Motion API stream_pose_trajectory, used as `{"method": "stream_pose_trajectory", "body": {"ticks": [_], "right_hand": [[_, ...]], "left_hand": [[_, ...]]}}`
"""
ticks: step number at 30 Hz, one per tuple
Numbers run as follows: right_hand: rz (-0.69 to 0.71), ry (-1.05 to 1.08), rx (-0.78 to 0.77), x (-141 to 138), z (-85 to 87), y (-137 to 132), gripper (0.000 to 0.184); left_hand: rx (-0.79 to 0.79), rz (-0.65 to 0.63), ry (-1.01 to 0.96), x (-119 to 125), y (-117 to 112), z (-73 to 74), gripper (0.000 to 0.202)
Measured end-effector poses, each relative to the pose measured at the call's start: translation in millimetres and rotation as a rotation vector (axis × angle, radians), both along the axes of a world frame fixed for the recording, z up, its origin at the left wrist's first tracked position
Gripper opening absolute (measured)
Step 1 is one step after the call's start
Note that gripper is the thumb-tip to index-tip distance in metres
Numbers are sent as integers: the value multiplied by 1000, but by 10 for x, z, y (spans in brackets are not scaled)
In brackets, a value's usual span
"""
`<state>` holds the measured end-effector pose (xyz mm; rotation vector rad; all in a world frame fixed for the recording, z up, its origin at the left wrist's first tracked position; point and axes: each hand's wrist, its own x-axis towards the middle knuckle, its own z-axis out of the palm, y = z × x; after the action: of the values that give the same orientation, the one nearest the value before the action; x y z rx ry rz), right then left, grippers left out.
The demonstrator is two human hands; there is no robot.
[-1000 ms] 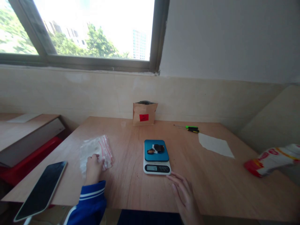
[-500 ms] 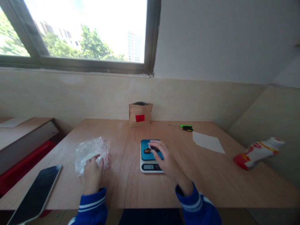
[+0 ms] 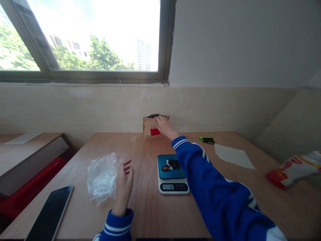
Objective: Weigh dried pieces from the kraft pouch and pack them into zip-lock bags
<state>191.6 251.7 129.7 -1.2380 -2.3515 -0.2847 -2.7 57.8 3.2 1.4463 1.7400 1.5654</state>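
Note:
My right hand (image 3: 163, 126) reaches to the back of the table, its fingers closed over the top edge of a brown paper bag (image 3: 147, 126) with a red label. The bag stands upright with its mouth open; my thumb is hidden. My left hand (image 3: 124, 184) is raised beside a pile of clear plastic zip bags (image 3: 101, 177), fingers apart and holding nothing. Between my arms sits a white kitchen scale (image 3: 161, 191) with a blue plate. On it lie a small brown piece (image 3: 165, 167) and a dark lump (image 3: 173, 163) with a bit of white by it. The display digits are unreadable.
A large phone or tablet (image 3: 48, 214) lies at the left front edge. Right of my arm are screwdrivers (image 3: 207, 140), a torn white paper sheet (image 3: 234, 156) and a red and white bottle (image 3: 292, 170). A wall and window (image 3: 100, 77) stand behind the table.
My right hand has gone from above the scale to the paper bag at the back. My left hand has come off the plastic bags and moved right. The view has shifted slightly.

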Motion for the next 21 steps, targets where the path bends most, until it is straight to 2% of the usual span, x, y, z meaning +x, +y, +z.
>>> {"method": "stream_pose_trajectory", "body": {"ticks": [5,9,14,18,21], "right_hand": [[37,-64,-28,134,-218,-281,26],[120,-87,-70,234,-326,-456,22],[273,20,-201,330,-401,-595,22],[177,-29,-312,291,-465,-623,39],[70,-80,-358,190,-523,-579,43]], "left_hand": [[55,-98,-25,257,493,328,45],[180,-62,107,434,884,528,49],[124,-165,210,462,1119,503,23],[128,-213,270,463,1102,446,21],[147,-244,317,491,1065,435,23]]}}
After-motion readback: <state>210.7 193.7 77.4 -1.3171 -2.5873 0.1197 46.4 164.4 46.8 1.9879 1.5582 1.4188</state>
